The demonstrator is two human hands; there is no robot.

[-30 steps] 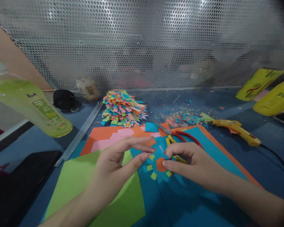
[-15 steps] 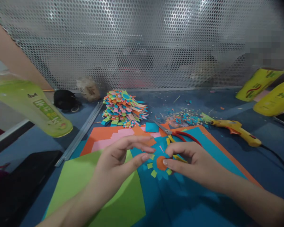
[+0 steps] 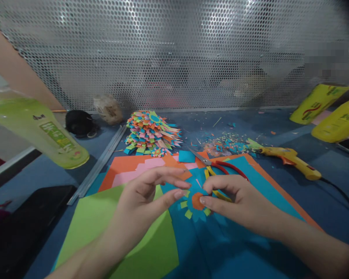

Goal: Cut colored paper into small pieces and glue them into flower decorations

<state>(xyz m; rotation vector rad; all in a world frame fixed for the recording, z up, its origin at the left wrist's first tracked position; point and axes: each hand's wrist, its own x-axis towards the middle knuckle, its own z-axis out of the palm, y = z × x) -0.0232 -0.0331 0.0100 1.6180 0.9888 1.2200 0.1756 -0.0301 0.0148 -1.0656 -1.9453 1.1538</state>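
Observation:
A blue paper flower (image 3: 197, 201) with an orange centre and light green tabs around its edge is held above blue paper sheets. My right hand (image 3: 235, 195) pinches its right side between thumb and index finger, with the thumb on the orange centre. My left hand (image 3: 147, 197) is at the flower's left edge, fingers stretched out and apart from the thumb; whether its thumb tip touches a green tab I cannot tell. Scissors (image 3: 206, 162) with red handles lie just beyond my right hand, beside a yellow-handled tool (image 3: 211, 171) partly hidden by that hand.
Green paper (image 3: 104, 224) and orange paper (image 3: 122, 164) lie under my hands. Behind stands a pile of fringed paper flowers (image 3: 151, 131). Paper scraps (image 3: 229, 143) and a yellow glue gun (image 3: 293, 159) lie right, glue sticks (image 3: 101, 162) and a green drink bottle (image 3: 46, 131) left.
The flower has turned or tilted very slightly, and my left thumb has drawn back a little to the left. My right hand keeps its pinch.

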